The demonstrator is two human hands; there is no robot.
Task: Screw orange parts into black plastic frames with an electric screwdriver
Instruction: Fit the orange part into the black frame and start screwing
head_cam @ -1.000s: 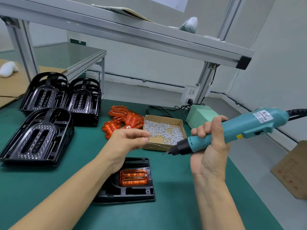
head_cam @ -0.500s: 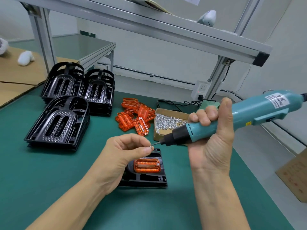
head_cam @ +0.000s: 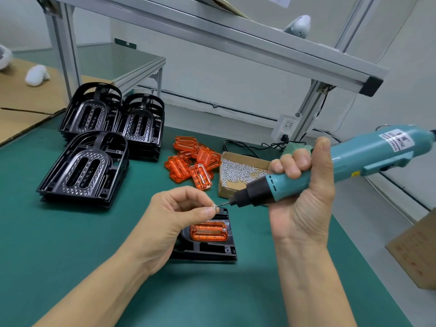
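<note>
Fingertips (head_cam: pixel 207 210) of my left hand (head_cam: pixel 169 223) pinch a screw (head_cam: pixel 214 206) at the bit of the screwdriver (head_cam: pixel 330 168) gripped in my right hand (head_cam: pixel 304 197), loading it above the near frame (head_cam: pixel 212 249) holding an orange part (head_cam: pixel 208 231).

The electric screwdriver (head_cam: pixel 368 159) on the right bears a white label on its teal body, far end, with dark print; the letters look like "KILEWS", but they are blurred. A small yellow sticker beneath is too small to read.
</note>
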